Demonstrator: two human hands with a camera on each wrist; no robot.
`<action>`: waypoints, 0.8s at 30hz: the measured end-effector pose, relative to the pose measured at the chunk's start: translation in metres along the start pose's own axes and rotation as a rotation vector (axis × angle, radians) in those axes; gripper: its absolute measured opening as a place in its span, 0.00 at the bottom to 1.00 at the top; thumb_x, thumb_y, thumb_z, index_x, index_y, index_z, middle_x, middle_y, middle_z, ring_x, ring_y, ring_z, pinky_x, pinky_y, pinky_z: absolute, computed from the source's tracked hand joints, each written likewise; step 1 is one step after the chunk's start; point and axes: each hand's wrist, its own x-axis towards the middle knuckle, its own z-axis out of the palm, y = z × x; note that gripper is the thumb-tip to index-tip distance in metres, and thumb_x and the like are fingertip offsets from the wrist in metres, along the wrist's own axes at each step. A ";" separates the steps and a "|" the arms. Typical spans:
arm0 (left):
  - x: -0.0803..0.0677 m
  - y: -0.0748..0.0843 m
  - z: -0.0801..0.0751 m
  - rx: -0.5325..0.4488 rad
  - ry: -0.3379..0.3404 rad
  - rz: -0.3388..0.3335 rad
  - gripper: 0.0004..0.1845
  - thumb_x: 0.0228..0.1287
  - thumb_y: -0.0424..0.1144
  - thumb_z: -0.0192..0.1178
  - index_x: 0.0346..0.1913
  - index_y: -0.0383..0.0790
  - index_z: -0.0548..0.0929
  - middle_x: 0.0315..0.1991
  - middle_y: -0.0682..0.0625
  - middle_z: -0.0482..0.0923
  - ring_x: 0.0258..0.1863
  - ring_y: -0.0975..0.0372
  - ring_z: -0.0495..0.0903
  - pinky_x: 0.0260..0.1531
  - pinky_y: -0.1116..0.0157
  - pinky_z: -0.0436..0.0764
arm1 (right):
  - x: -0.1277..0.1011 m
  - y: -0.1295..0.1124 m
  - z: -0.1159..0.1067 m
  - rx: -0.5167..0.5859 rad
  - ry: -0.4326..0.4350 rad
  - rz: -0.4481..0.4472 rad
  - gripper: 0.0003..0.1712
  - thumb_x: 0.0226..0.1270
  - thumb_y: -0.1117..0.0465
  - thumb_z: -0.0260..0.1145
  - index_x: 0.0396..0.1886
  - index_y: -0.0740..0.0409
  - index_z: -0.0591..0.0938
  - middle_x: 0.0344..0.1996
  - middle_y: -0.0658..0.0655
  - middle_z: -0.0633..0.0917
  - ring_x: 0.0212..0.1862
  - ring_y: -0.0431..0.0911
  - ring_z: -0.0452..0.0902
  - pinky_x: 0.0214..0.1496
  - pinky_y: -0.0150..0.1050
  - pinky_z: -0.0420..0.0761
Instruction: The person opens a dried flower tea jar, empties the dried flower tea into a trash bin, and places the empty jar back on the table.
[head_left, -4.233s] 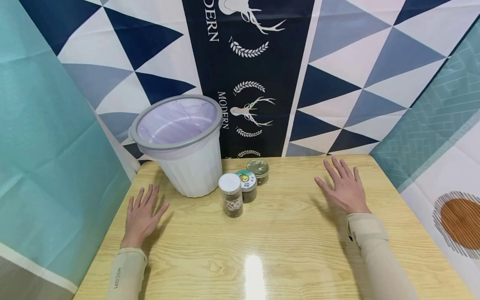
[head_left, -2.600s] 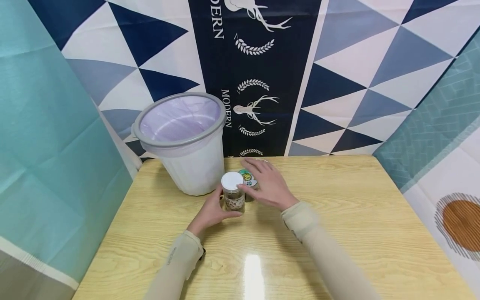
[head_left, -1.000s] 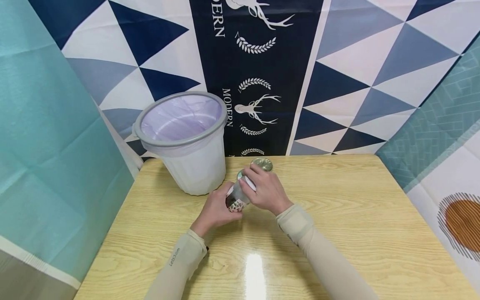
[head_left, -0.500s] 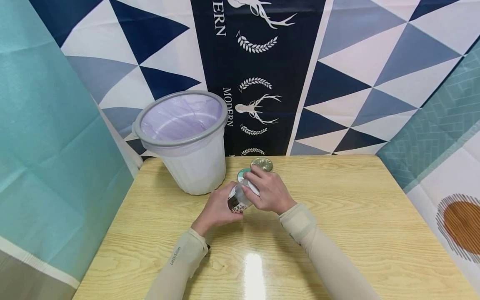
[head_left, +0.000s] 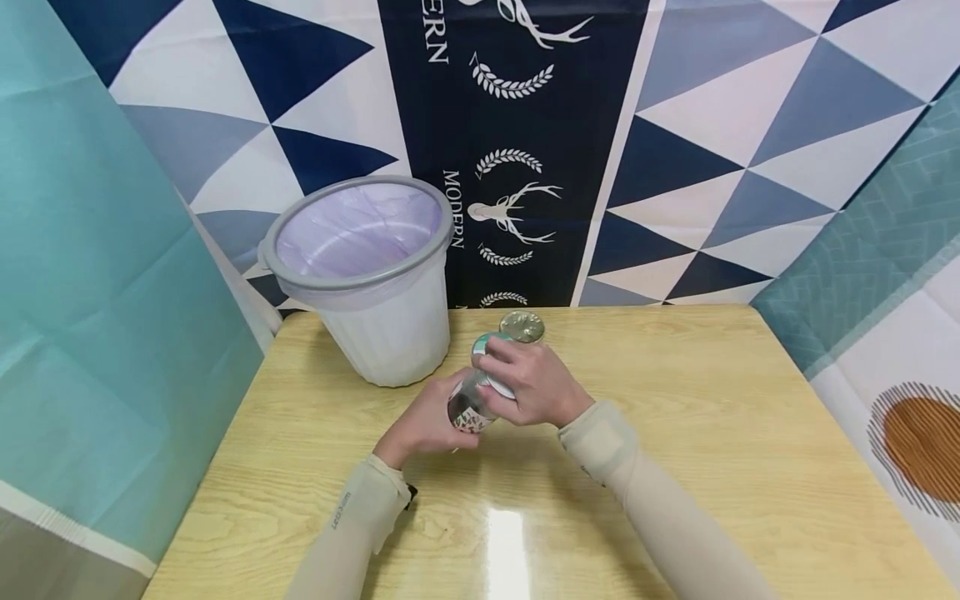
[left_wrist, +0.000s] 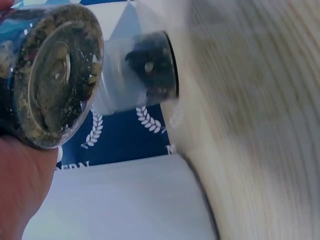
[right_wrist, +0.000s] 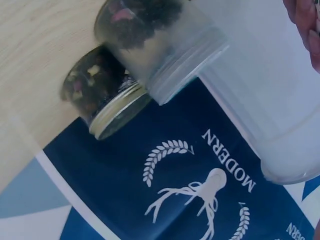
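A clear tall jar (head_left: 467, 407) with dark dried contents and a patterned label is tilted, its top leaning right. My left hand (head_left: 426, 423) grips its body, and the left wrist view shows the jar's bottom (left_wrist: 60, 80) raised off the table beside the palm. Curled around the white lid (head_left: 499, 387) are the fingers of my right hand (head_left: 538, 385); whether the lid has come loose I cannot tell. Just behind, a jar with a green and white lid (head_left: 482, 343) is partly hidden by my right hand. Farther back stands a gold-lidded jar (head_left: 522, 326).
A white bin (head_left: 378, 333) with a grey rim and a pale purple liner stands at the back left of the wooden table (head_left: 675, 417). Patterned fabric (head_left: 517, 125) hangs directly behind the table's far edge.
Both hands, first spread apart and holding nothing, have come together on the tall jar. It was upright and is now lifted and tilted. In the last half second, the right hand's fingers shifted on the lid.
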 end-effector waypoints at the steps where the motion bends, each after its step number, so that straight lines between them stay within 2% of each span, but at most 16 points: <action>1: -0.001 0.000 -0.002 0.026 0.016 -0.013 0.37 0.39 0.31 0.76 0.59 0.48 0.78 0.42 0.53 0.85 0.39 0.63 0.82 0.39 0.65 0.85 | 0.000 0.000 0.000 0.009 -0.017 0.022 0.28 0.80 0.41 0.44 0.46 0.54 0.84 0.38 0.53 0.82 0.28 0.42 0.78 0.27 0.38 0.82; 3: -0.001 0.000 -0.004 0.080 0.039 -0.038 0.35 0.39 0.33 0.76 0.57 0.48 0.78 0.41 0.54 0.84 0.37 0.63 0.82 0.38 0.66 0.84 | -0.001 0.000 -0.001 0.023 -0.073 0.089 0.33 0.80 0.35 0.43 0.53 0.52 0.85 0.42 0.53 0.83 0.30 0.42 0.79 0.26 0.37 0.81; 6: -0.002 -0.002 -0.006 0.113 0.051 -0.065 0.34 0.39 0.33 0.77 0.55 0.48 0.78 0.40 0.54 0.83 0.36 0.63 0.81 0.36 0.66 0.84 | -0.005 -0.002 -0.005 0.046 -0.170 0.220 0.42 0.76 0.25 0.39 0.67 0.46 0.80 0.51 0.52 0.81 0.32 0.42 0.78 0.26 0.36 0.78; 9: -0.003 -0.003 -0.008 0.116 0.064 -0.082 0.35 0.39 0.33 0.78 0.56 0.48 0.78 0.40 0.54 0.84 0.35 0.63 0.82 0.35 0.66 0.84 | -0.005 -0.003 -0.012 0.070 -0.211 0.327 0.46 0.72 0.20 0.39 0.74 0.42 0.75 0.56 0.52 0.80 0.34 0.42 0.76 0.26 0.35 0.76; 13: -0.002 -0.004 -0.008 0.136 0.073 -0.079 0.35 0.38 0.34 0.78 0.55 0.48 0.78 0.39 0.55 0.84 0.34 0.64 0.82 0.34 0.67 0.84 | -0.002 -0.003 -0.019 0.076 -0.200 0.378 0.41 0.71 0.24 0.51 0.70 0.43 0.78 0.52 0.51 0.81 0.36 0.43 0.77 0.29 0.37 0.77; 17: -0.001 -0.004 -0.008 0.170 0.076 -0.063 0.35 0.38 0.36 0.78 0.55 0.48 0.78 0.38 0.55 0.83 0.33 0.65 0.82 0.33 0.68 0.83 | 0.000 -0.004 -0.021 0.051 -0.234 0.394 0.37 0.68 0.28 0.59 0.64 0.46 0.82 0.47 0.49 0.81 0.34 0.42 0.77 0.31 0.37 0.79; 24: -0.001 -0.004 -0.007 0.181 0.071 -0.065 0.35 0.37 0.36 0.78 0.55 0.48 0.78 0.37 0.55 0.84 0.32 0.65 0.81 0.31 0.68 0.83 | -0.001 -0.003 -0.022 0.098 -0.290 0.398 0.33 0.67 0.35 0.67 0.64 0.47 0.83 0.46 0.49 0.81 0.32 0.40 0.76 0.31 0.33 0.78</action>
